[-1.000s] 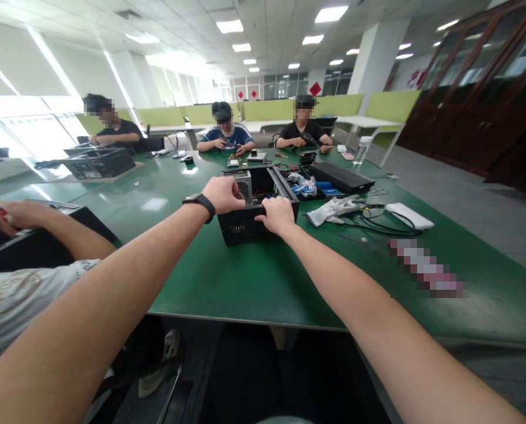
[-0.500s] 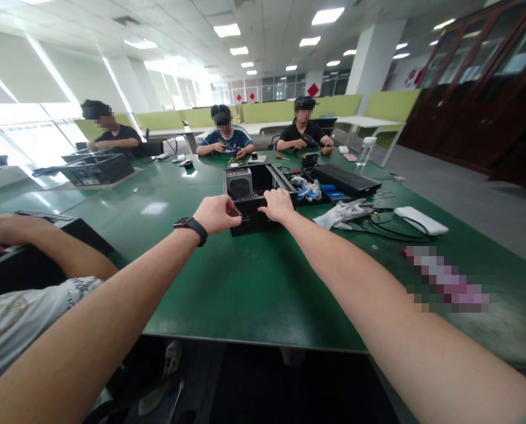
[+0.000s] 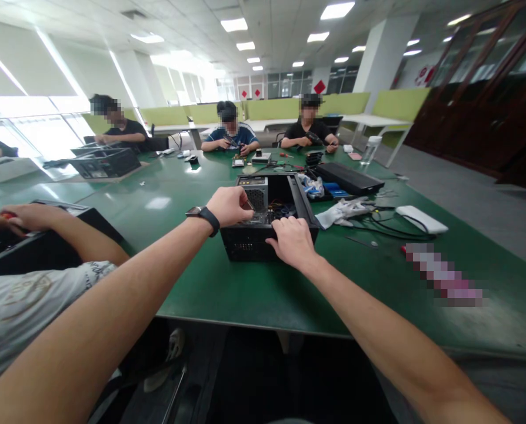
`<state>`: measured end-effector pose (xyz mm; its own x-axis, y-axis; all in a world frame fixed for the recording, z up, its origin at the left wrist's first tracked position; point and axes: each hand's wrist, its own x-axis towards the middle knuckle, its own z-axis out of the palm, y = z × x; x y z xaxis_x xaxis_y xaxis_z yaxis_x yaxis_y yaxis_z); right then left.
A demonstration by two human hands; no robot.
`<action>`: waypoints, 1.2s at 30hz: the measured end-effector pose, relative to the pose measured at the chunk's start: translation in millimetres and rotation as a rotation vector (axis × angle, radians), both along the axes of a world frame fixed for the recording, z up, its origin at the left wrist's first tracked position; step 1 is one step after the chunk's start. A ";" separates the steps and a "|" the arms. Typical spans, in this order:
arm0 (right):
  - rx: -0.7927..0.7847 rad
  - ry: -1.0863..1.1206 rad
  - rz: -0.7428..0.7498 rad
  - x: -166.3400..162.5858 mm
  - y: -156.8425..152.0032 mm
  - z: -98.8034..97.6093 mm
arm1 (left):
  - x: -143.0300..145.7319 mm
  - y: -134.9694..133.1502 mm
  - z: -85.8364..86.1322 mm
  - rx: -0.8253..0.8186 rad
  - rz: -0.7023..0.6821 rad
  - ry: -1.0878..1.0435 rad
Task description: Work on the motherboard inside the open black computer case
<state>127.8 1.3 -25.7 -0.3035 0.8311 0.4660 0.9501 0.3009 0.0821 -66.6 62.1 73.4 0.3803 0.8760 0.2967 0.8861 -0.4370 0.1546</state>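
A black computer case (image 3: 267, 244) lies on the green table with its upper side uncovered. Inside it I see a grey power supply (image 3: 257, 194) and some cables (image 3: 283, 210). My left hand (image 3: 228, 206), with a dark watch on its wrist, is closed in a pinch over the case's near left part. Between its thumb and fingers shows a small thin dark piece (image 3: 247, 205) whose kind I cannot make out. My right hand (image 3: 292, 238) grips the near rim of the case, fingers over the top and thumb on the outer face.
White gloves (image 3: 345, 211), black cables and a white box (image 3: 420, 219) lie to the right. A black panel (image 3: 350, 178) is behind them. At left, a co-worker's hand (image 3: 31, 218) works on another case (image 3: 64, 238). Several people sit across the table.
The case has come nearer to me and now lies closer to the table's front edge. Both hands moved with it; my left hand now sits over the rim instead of before the outer face.
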 end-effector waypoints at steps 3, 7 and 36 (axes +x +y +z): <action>0.002 0.023 0.040 6.9 -57.1 0.2 | 10.7 -7.5 -6.6 -0.030 -0.048 0.108; -0.019 0.051 0.079 17.7 -124.4 0.2 | 29.2 -16.1 -27.0 -0.093 -0.103 0.308; -0.027 0.289 0.135 25.7 -215.1 -9.1 | 72.3 -32.2 -100.5 -0.464 -0.188 0.775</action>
